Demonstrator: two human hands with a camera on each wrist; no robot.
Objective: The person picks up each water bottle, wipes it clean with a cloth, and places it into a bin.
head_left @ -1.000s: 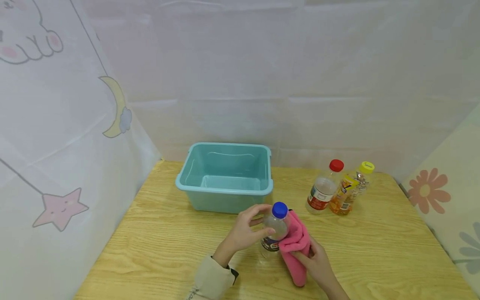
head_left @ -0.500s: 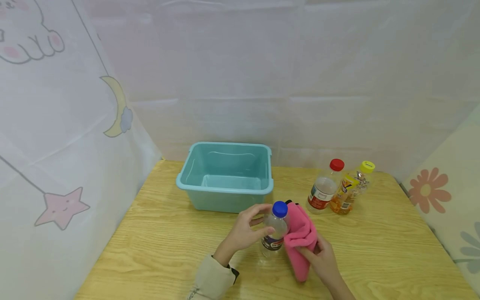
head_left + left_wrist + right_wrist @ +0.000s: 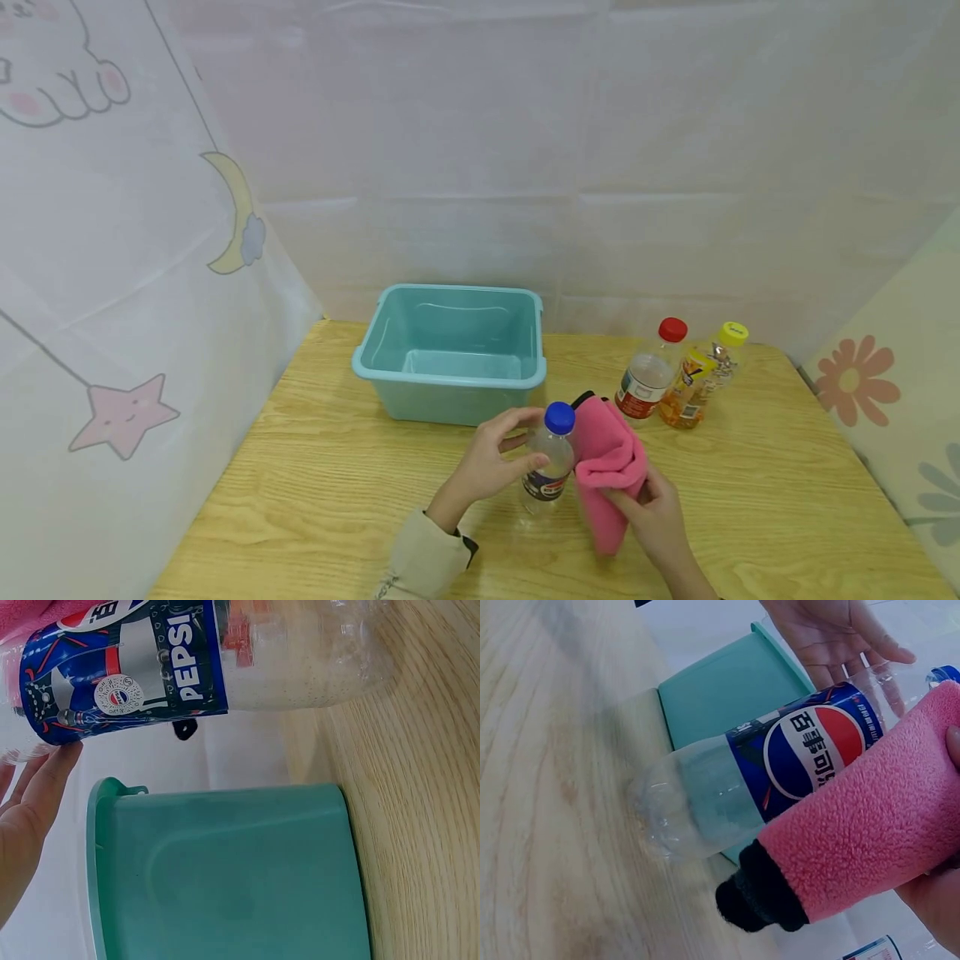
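Left hand (image 3: 491, 461) grips clear blue-capped bottle (image 3: 546, 483); right hand (image 3: 657, 518) pinches folded pink cloth (image 3: 609, 458).

The person wears a cream-coloured sleeve (image 3: 429, 552) over the left arm, wide at the cuff, with dark lettering (image 3: 386, 587) too small to read. Something black (image 3: 471, 550) edges the cuff. The left hand (image 3: 491, 462) and right hand (image 3: 662, 518) are bare.

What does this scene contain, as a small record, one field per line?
Left hand: around upper part of blue-capped bottle
Right hand: grips pink cloth
Blue-capped bottle: upright on wooden table, Pepsi label
Pink cloth: folded, black edge
Teal basin: beyond blue-capped bottle
Red-capped bottle, yellow-capped bottle: standing side by side, right of teal basin
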